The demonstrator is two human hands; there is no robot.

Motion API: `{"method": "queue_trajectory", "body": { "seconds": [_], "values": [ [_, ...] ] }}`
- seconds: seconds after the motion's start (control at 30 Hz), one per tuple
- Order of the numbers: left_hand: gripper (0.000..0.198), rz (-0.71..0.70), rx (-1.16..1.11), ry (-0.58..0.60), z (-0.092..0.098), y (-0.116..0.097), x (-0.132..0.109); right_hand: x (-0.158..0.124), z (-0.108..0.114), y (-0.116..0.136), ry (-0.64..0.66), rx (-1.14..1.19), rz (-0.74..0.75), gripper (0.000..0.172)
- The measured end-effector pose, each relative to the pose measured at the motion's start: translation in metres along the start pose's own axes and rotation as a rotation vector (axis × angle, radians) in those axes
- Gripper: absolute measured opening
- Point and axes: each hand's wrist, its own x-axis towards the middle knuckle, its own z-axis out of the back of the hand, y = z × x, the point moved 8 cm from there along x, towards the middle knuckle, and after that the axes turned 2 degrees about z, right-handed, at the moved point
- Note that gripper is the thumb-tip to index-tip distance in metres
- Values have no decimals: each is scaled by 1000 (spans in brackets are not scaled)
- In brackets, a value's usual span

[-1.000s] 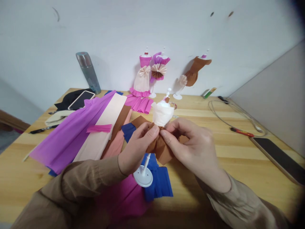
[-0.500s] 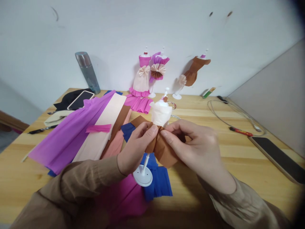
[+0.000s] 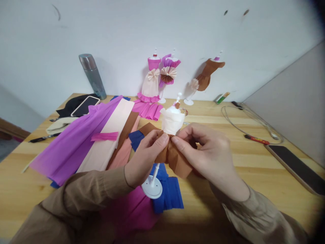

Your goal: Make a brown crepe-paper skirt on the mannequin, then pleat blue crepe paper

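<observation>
A small white mannequin [image 3: 174, 120], its bodice wrapped in cream paper, tilts between my hands, and its round base [image 3: 151, 187] shows below them. Brown crepe paper [image 3: 180, 162] is gathered around its waist. My left hand [image 3: 146, 154] pinches that paper at the waist between thumb and fingers. On the other side, my right hand [image 3: 203, 149] grips a fold of the same paper, thumb and index finger pressed together close to the left thumb. The mannequin's lower body is hidden behind the paper and my hands.
Purple crepe paper [image 3: 76, 139] and other coloured sheets lie left. Blue paper [image 3: 169, 195] lies beneath the base. Dressed mannequins [image 3: 153, 84] stand by the wall near a leaning bottle [image 3: 92, 76]. A phone [image 3: 296, 166] and cable [image 3: 225, 117] are at right.
My right hand has shifted slightly left and up, closing toward my left thumb with the brown paper. The left hand stays in nearly the same place, still pinching.
</observation>
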Motion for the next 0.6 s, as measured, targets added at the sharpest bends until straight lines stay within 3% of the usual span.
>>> {"method": "queue_trajectory", "body": {
  "seconds": [0.37,0.6],
  "values": [
    [25,88,-225,74,-9,3,0,7,-9,-21,42,230,-201,35],
    [17,79,-244,54,-7,5,9,8,-10,-23,162,414,-279,30]
  ]
}}
